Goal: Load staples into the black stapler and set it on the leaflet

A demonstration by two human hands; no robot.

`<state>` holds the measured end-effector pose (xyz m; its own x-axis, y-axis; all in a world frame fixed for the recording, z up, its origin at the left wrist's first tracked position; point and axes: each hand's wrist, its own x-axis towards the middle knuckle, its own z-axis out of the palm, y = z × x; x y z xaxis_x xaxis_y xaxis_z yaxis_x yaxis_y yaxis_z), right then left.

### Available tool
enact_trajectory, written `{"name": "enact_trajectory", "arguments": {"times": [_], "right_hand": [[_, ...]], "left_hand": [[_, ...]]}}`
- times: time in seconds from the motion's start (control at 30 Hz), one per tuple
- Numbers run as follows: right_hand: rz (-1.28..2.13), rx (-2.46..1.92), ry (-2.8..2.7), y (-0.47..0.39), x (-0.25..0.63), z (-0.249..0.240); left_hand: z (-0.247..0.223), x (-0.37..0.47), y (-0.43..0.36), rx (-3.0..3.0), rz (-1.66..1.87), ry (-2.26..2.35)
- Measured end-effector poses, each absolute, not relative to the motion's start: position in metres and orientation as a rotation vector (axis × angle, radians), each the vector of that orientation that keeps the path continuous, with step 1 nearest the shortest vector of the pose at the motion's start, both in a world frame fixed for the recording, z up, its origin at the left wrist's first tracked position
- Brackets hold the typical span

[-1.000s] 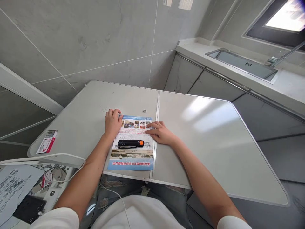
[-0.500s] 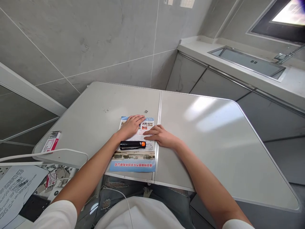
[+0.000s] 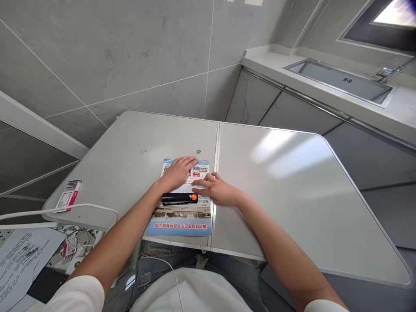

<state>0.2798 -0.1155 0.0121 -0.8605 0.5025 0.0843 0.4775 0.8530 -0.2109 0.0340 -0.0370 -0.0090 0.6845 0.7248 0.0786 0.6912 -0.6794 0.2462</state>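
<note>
A printed leaflet point(image 3: 180, 228), blue at both ends and upside down from where I sit, lies flat on the folding table. My left hand point(image 3: 178, 172) rests palm down across its upper part, fingers stretched out. Over the leaflet's right edge lies my right hand point(image 3: 217, 189), its fingers apart and some of them touching the paper. Across the leaflet, below both hands, sits a slim black tool point(image 3: 177, 198) with an orange piece at its right end; neither hand grips it, and its kind is unclear. A small grey metal strip point(image 3: 198, 151) lies just beyond the leaflet.
The table point(image 3: 276, 208) has a seam down its middle. At its left edge are a red and white box point(image 3: 69, 196) and a white cable point(image 3: 81, 205). Lower left are printed papers point(image 3: 27, 255) and a black flat object point(image 3: 48, 284). A sink point(image 3: 338, 81) is at the right back.
My right hand's fingers have shifted slightly left over the leaflet. My left hand stays in place; the view has tilted a little.
</note>
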Motion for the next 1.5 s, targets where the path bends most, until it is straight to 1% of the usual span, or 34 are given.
{"name": "enact_trajectory", "arguments": {"times": [0.17,0.33,0.5,0.63,0.77,0.9,1.0,1.07,1.13,1.2,1.27,1.37,1.5], "right_hand": [[0.251,-0.792,-2.887,-0.119,0.274,0.013],[0.241,-0.81,-2.862,-0.12,0.274,0.009],[0.254,-0.816,-2.826,-0.12,0.274,0.009],[0.301,-0.828,-2.804,-0.119,0.274,0.01],[0.392,-0.834,-2.758,-0.119,0.275,0.008],[0.518,-0.842,-2.705,-0.115,0.281,0.006],[0.801,-0.862,-2.541,-0.11,0.289,0.015],[0.936,-1.045,-2.329,-0.112,0.289,0.026],[0.921,-1.302,-2.092,-0.124,0.281,0.038],[0.878,-1.424,-1.918,-0.144,0.264,0.042],[0.913,-1.382,-1.839,-0.169,0.242,0.036],[0.737,-1.317,-1.827,-0.197,0.216,0.017],[0.549,-1.204,-1.854,-0.206,0.206,-0.003]], "left_hand": [[-0.01,0.03,-0.032,2.641,0.286,1.103],[-0.004,0.016,-0.029,2.322,0.514,1.081],[0.011,-0.007,-0.038,2.056,0.799,1.24],[0.014,-0.028,-0.072,1.834,0.916,1.395],[0.005,-0.033,-0.122,1.862,1.059,1.669],[-0.004,-0.027,-0.154,1.682,1.088,1.539],[-0.007,-0.025,-0.156,1.575,1.077,1.471],[-0.008,-0.026,-0.154,1.58,1.058,1.457],[-0.008,-0.026,-0.151,1.595,1.049,1.442],[-0.007,-0.026,-0.151,1.59,1.06,1.435],[-0.007,-0.026,-0.152,1.558,1.084,1.441],[-0.007,-0.025,-0.153,1.469,1.136,1.443],[-0.011,-0.026,-0.152,1.275,1.251,1.345]]}}
